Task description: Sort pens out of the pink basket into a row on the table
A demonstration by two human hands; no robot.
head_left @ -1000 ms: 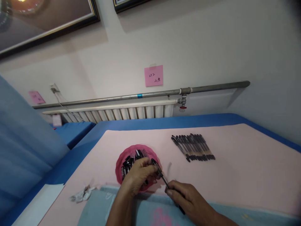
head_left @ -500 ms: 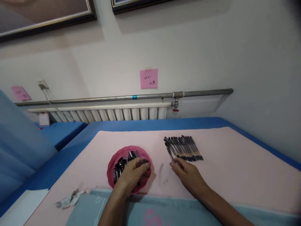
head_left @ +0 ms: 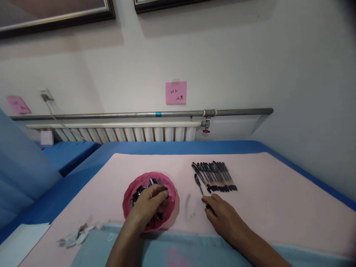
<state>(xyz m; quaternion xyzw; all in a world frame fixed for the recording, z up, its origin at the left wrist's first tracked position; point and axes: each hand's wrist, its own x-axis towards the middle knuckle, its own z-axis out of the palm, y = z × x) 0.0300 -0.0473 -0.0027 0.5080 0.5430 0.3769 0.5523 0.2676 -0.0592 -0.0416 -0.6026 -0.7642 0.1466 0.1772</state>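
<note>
My right hand [head_left: 224, 213] is closed on the lower end of a black pen [head_left: 198, 183], which slants up and left over the pink sheet. Just beyond it lies a row of similar black pens [head_left: 215, 176], side by side, their clear barrels showing. My left hand [head_left: 148, 204] reaches over a pink bowl [head_left: 125, 198] with a wavy rim. Its fingers are curled together, and a dark bit shows at the tips, too unclear to name. Several short black and clear pen parts [head_left: 137, 193] lie in the bowl, partly hidden by this hand.
A pink sheet [head_left: 250, 193] covers the blue table [head_left: 178, 147]. Crumpled white plastic [head_left: 75, 237] and white paper [head_left: 23, 241] lie at the left. Teal cloth [head_left: 211, 248] runs along the near edge. Behind the table are a radiator [head_left: 150, 134] and a pipe [head_left: 239, 112].
My right hand has drawn slightly toward me with the pen, opening a small gap from the row. My left hand stays over the bowl. The view has shifted a little.
</note>
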